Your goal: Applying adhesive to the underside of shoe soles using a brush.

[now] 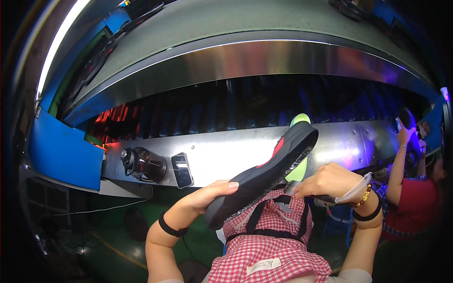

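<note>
A black shoe (271, 172) with a red patch and lime-green parts at its far end and beside its sole side lies tilted in front of my body, its far end up and to the right. My left hand (207, 195) grips its near end, thumb on top. A shiny, wet-looking strip runs along the sole-side edge. Close to that edge, my right hand (328, 181) is closed around a small brush (291, 187) with greyish bristles and a dark handle. Whether the bristles touch the shoe I cannot tell.
A metal ledge (222, 158) runs ahead, bearing a phone (182, 170) and a dark lidded bottle (150, 165) at left. Dark rollers and a green conveyor belt (236, 23) lie beyond. At right, a co-worker's hand (405, 134) holds a dark shoe under purple light.
</note>
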A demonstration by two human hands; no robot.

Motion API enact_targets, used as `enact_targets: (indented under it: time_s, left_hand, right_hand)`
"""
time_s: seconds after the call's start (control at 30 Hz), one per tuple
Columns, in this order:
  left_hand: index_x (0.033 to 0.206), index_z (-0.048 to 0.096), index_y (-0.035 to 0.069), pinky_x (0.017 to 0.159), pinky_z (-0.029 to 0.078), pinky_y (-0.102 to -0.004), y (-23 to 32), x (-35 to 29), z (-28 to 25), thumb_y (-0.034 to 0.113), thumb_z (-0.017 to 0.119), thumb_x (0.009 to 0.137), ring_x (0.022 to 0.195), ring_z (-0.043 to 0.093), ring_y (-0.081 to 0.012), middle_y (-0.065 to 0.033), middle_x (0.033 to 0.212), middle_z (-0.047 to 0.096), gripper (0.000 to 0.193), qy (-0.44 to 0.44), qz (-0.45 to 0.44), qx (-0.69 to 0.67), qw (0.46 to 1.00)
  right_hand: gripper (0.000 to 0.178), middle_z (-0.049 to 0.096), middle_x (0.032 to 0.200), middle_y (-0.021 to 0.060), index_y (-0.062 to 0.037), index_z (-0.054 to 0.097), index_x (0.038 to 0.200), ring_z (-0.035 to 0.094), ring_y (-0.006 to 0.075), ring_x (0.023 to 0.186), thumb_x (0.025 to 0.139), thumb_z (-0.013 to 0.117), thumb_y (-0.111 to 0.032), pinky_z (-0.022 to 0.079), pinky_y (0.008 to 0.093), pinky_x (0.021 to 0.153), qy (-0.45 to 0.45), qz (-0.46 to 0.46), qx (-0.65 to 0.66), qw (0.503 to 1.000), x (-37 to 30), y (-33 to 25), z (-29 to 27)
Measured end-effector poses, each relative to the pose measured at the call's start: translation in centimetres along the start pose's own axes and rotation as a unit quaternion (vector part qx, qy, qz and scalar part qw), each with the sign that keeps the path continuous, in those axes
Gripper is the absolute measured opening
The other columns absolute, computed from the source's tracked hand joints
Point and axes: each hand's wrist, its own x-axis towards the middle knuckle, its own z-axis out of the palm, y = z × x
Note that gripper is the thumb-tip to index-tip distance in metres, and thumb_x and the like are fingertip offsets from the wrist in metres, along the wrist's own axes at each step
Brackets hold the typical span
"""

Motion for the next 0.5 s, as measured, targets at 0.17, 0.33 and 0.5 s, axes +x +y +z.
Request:
enact_targets:
  time_s: [0.17, 0.33, 0.5]
  left_hand:
    - [0.136, 0.043, -0.006, 0.086, 0.048, -0.0266, -0.4, -0.8, -0.2, 0.041, 0.059, 0.089, 0.102, 0.059, -0.0160, -0.0149, 0.120, 0.059, 0.068, 0.013, 0.019, 0.016, 1.000]
    - [0.136, 0.043, -0.006, 0.088, 0.046, -0.0263, 0.3, -1.7, 0.5, 0.041, 0.059, 0.088, 0.105, 0.057, -0.0162, -0.0149, 0.122, 0.058, 0.070, 0.049, -0.010, 0.013, 0.999]
    - [0.136, 0.044, -0.006, 0.088, 0.045, -0.0261, -0.3, -2.1, 0.1, 0.042, 0.058, 0.088, 0.106, 0.056, -0.0168, -0.0151, 0.123, 0.057, 0.069, 0.050, 0.075, 0.081, 0.993]
  right_hand:
    - [0.025, 0.069, 0.109, 0.0090, -0.0080, 0.069, 0.102, 0.067, 0.0285, 0.097, 0.077, 0.064, -0.005, 0.055, 0.0341, 0.080, 0.101, -0.026, 0.098, 0.990, -0.2, 0.6, 0.0]
    - [0.024, 0.070, 0.108, 0.0125, -0.0057, 0.069, 0.101, 0.069, 0.0301, 0.094, 0.078, 0.065, -0.008, 0.055, 0.0353, 0.079, 0.053, 0.009, 0.016, 0.998, -0.9, 0.8, -0.2]
    - [0.022, 0.069, 0.107, 0.0122, -0.0049, 0.068, 0.099, 0.067, 0.0295, 0.099, 0.078, 0.068, -0.002, 0.055, 0.0355, 0.083, 0.126, -0.005, 0.104, 0.987, -1.3, 2.6, 0.5]
